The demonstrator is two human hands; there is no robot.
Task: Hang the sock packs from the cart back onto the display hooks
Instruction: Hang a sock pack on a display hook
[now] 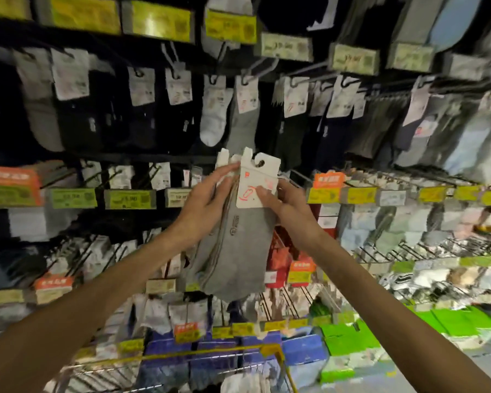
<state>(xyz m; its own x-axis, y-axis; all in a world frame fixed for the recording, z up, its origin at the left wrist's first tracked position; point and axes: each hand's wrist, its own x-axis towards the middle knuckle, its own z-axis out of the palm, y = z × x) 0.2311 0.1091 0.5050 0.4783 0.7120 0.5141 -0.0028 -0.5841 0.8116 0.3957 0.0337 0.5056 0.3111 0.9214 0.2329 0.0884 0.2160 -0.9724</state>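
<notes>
A stack of grey sock packs (236, 245) with white card headers hangs between my two hands in front of the display wall. My left hand (207, 202) grips the stack from the left, fingertips on the card tops. My right hand (281, 202) pinches the front white card (255, 180), thumb on its printed face. The card's hanging hole sits at its top, below a grey sock pack (243, 123) that hangs on a hook (247, 78) in the upper row. The wire cart (210, 361) with a yellow rim lies at the bottom of the view, more socks inside it.
Rows of hooks with dark, white and grey sock packs fill the wall, with yellow price tags (131, 198) along the rails. Wire shelves (403, 251) with folded socks stand at right. Blue and green boxes (349, 344) sit low.
</notes>
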